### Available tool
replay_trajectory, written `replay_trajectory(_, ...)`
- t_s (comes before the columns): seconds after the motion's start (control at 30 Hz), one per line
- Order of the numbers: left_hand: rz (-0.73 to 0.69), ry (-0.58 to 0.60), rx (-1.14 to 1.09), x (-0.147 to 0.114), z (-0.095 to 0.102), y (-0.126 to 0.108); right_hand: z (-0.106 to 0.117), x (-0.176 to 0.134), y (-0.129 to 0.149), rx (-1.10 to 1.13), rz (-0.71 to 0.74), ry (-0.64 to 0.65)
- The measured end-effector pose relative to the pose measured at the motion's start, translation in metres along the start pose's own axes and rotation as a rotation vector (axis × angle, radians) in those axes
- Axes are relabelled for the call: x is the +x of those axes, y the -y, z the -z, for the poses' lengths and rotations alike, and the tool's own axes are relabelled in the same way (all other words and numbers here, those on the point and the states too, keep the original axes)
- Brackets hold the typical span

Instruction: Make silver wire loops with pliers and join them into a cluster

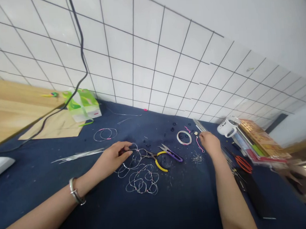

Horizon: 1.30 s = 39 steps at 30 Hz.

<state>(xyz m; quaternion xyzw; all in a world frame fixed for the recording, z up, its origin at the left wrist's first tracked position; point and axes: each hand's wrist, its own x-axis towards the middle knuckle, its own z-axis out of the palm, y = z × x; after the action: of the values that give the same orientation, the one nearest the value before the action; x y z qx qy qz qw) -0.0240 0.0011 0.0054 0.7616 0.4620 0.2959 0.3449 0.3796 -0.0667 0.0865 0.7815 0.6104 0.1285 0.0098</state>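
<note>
My left hand (117, 155) pinches a thin wire loop (135, 148) between thumb and fingers, above a tangle of similar wire rings (142, 179) with tiny coloured bits on them. Yellow-handled pliers (159, 162) lie just right of these rings, beside purple thread snips (171, 152). Over at the right, my right hand (210, 143) is closed with its fingertips down by a pink cord (199, 145) and a bundle of thin wires (200, 125). Whatever sits between those fingertips is hidden. A white ring-shaped roll (184, 137) lies left of that hand.
Orange-handled scissors (243, 163), a black phone-like slab (260, 197), a white mug (228, 127) and stacked books (259, 139) line the right side. A green tissue pack (83, 104) stands back left. Straight wires (78, 155) and a cable (82, 46) are at left.
</note>
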Motion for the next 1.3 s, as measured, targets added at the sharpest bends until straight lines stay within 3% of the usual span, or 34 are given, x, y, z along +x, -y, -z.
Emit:
replay_trajectory(0.13,-0.038,0.018,0.085,0.003,0.0,0.005,-0.013,0.004,-0.012,0.005,0.008,0.045)
replay_trajectory(0.43,0.01,0.011,-0.042,0.001,-0.001,0.001,-0.043,0.012,0.036,-0.016,0.101,0.122)
replay_trajectory(0.6,0.002,0.035,-0.086,0.0,0.0,0.0,-0.047,0.032,0.042,-0.059,0.057,0.204)
replay_trajectory(0.9,-0.12,0.008,0.074,0.003,0.009,-0.007,-0.038,0.058,0.033,-0.073,0.038,0.33)
replay_trajectory(1.13,-0.15,0.017,0.007,0.007,0.013,-0.006,-0.054,0.06,0.053,0.018,0.015,0.273)
replay_trajectory(1.3,-0.148,0.029,-0.052,0.006,0.017,-0.008,-0.038,0.064,0.05,0.252,-0.019,0.2)
